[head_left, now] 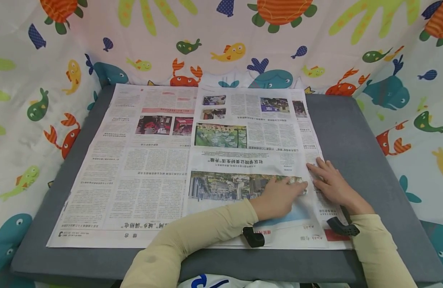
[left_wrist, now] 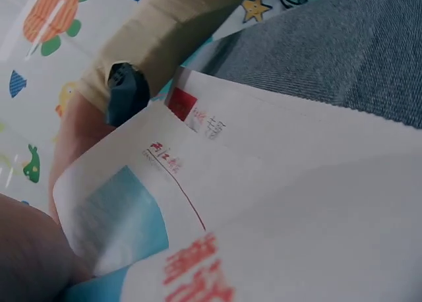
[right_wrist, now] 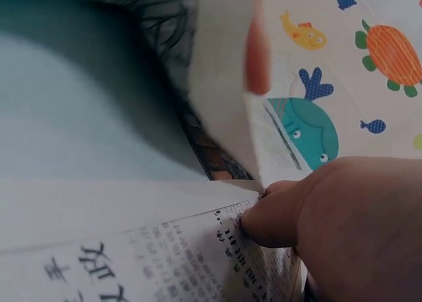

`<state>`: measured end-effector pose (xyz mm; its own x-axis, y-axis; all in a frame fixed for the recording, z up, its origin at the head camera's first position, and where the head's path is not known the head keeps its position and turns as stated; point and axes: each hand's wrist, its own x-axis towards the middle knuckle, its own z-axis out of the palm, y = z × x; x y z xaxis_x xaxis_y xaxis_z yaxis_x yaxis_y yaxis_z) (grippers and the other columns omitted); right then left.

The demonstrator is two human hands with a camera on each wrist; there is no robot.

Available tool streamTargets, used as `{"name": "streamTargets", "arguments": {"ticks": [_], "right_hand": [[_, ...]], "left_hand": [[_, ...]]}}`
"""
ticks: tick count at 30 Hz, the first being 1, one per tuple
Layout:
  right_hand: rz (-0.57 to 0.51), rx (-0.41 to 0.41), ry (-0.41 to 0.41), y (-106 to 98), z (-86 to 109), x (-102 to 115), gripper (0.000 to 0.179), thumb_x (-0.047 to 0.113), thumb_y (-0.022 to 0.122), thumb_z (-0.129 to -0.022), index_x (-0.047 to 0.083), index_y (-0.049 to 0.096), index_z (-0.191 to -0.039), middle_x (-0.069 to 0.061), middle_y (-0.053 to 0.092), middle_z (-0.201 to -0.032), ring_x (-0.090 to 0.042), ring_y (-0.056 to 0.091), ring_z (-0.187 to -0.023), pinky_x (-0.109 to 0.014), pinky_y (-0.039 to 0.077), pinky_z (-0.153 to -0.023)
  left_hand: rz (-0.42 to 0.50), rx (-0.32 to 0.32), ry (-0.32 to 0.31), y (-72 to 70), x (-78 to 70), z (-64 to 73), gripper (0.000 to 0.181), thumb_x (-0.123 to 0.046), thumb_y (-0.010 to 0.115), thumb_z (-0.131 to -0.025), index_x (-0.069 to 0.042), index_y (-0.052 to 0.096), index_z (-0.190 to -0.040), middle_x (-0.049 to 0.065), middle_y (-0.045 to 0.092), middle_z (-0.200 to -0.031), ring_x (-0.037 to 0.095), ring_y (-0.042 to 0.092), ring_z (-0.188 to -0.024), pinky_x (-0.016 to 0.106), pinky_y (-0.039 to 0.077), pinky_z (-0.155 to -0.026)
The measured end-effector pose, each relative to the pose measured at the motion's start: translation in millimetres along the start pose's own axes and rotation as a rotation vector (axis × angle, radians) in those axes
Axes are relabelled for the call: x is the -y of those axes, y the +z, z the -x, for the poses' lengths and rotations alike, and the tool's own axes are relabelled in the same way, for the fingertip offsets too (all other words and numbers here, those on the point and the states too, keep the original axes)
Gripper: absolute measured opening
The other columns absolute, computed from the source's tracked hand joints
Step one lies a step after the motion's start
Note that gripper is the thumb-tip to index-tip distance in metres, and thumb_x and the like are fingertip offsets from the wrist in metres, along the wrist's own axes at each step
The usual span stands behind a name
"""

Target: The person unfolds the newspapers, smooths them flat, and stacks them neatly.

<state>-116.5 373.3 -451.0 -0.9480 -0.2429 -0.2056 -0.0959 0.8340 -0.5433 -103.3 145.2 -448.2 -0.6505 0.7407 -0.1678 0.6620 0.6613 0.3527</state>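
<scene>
A newspaper [head_left: 156, 160] lies spread on the grey tabletop, its print upside down from here. Near the right edge of its upper page [head_left: 275, 140], my left hand [head_left: 279, 198] holds that edge with a finger reaching along it. The page bows up there, as the right wrist view shows with a fingertip [right_wrist: 258, 58] against the raised paper. My right hand [head_left: 333, 186] rests just beyond, fingers spread on the sheet underneath. Its thumb [right_wrist: 273, 216] touches printed paper close to the fold between the layers. Parts of the left fingers are hidden.
A grey table [head_left: 372, 168] carries the paper, with its front edge [head_left: 279, 264] close to the body. Sea-animal printed curtain [head_left: 221, 36] surrounds the back and sides. Black wrist bands [head_left: 341, 228] sit on both arms.
</scene>
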Motion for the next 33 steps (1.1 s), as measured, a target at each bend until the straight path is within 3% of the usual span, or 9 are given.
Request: {"name": "streamTargets", "arguments": {"ticks": [10,13,17,21,23,24,27,30,33], "right_hand": [[0.035,-0.073,-0.060,-0.3,-6.5,8.2,0.057,0.023,0.048,-0.108,-0.001,0.033,-0.157,-0.035,0.018,-0.164,-0.062,0.011,-0.150,-0.083,0.009,-0.111],[0.124,-0.133,-0.103,0.5,-12.8,17.5,0.054,0.027,0.050,-0.107,0.003,0.039,-0.154,-0.031,0.032,-0.161,-0.060,0.030,-0.143,-0.085,0.021,-0.103],[0.215,-0.207,-0.182,7.0,-21.0,33.2,0.046,0.020,0.056,-0.102,0.000,0.052,-0.143,-0.027,0.053,-0.140,-0.049,0.047,-0.120,-0.076,0.036,-0.093],[0.310,-0.257,-0.260,16.0,-27.1,47.0,0.041,0.015,0.067,-0.094,-0.004,0.061,-0.130,-0.025,0.058,-0.124,-0.041,0.047,-0.105,-0.061,0.042,-0.081],[0.332,-0.221,-0.242,18.9,-29.2,51.8,0.047,0.017,0.069,-0.095,-0.004,0.058,-0.136,-0.028,0.053,-0.138,-0.046,0.046,-0.115,-0.063,0.042,-0.086],[0.342,-0.191,-0.221,20.0,-30.4,53.1,0.051,0.019,0.068,-0.096,-0.003,0.056,-0.140,-0.029,0.048,-0.146,-0.048,0.044,-0.121,-0.065,0.041,-0.091],[0.320,-0.085,-0.140,20.3,-33.3,54.6,0.059,0.024,0.062,-0.101,-0.001,0.044,-0.152,-0.034,0.027,-0.162,-0.057,0.029,-0.144,-0.074,0.030,-0.107],[0.314,-0.037,-0.082,17.9,-35.7,52.9,0.065,0.030,0.057,-0.103,0.002,0.036,-0.157,-0.034,0.019,-0.164,-0.057,0.017,-0.150,-0.076,0.019,-0.113],[0.325,-0.025,-0.058,14.4,-37.0,50.1,0.066,0.033,0.056,-0.104,0.005,0.034,-0.159,-0.032,0.017,-0.166,-0.058,0.012,-0.151,-0.077,0.014,-0.115]], "left_hand": [[0.356,-0.332,0.142,-18.1,16.1,21.6,0.054,-0.008,0.043,-0.108,-0.020,0.037,-0.160,0.004,0.050,-0.157,0.014,0.057,-0.136,0.018,0.050,-0.101],[0.496,-0.444,0.184,-25.9,19.0,29.9,0.053,-0.006,0.046,-0.107,-0.017,0.041,-0.158,0.005,0.052,-0.155,0.004,0.071,-0.094,0.010,0.049,-0.083],[0.691,-0.566,0.215,-35.7,20.2,40.9,0.050,-0.006,0.047,-0.106,-0.013,0.044,-0.156,0.008,0.058,-0.149,0.000,0.043,-0.051,0.011,0.041,-0.062],[0.779,-0.723,0.257,-48.0,20.5,50.7,0.048,-0.004,0.048,-0.105,-0.008,0.048,-0.152,0.010,0.060,-0.147,-0.004,0.038,-0.052,0.012,0.040,-0.058],[0.805,-0.801,0.278,-54.9,21.7,56.9,0.047,0.000,0.050,-0.103,-0.004,0.050,-0.150,0.015,0.060,-0.146,0.002,0.031,-0.047,0.016,0.036,-0.053],[0.824,-0.832,0.285,-59.0,22.5,60.9,0.047,0.002,0.051,-0.102,-0.001,0.050,-0.149,0.016,0.060,-0.145,0.003,0.043,-0.050,0.016,0.040,-0.055],[0.935,-0.914,0.302,-73.6,25.6,74.8,0.046,0.007,0.054,-0.099,0.006,0.050,-0.145,0.025,0.063,-0.138,0.020,0.074,-0.079,0.020,0.054,-0.071],[1.066,-1.002,0.326,-91.2,30.5,92.8,0.048,0.011,0.054,-0.097,0.013,0.046,-0.143,0.032,0.060,-0.136,0.029,0.071,-0.114,0.029,0.058,-0.088],[1.127,-1.129,0.377,-108.4,40.6,111.9,0.048,0.008,0.053,-0.096,0.021,0.041,-0.141,0.036,0.057,-0.137,0.017,0.068,-0.114,0.029,0.057,-0.093]]}}
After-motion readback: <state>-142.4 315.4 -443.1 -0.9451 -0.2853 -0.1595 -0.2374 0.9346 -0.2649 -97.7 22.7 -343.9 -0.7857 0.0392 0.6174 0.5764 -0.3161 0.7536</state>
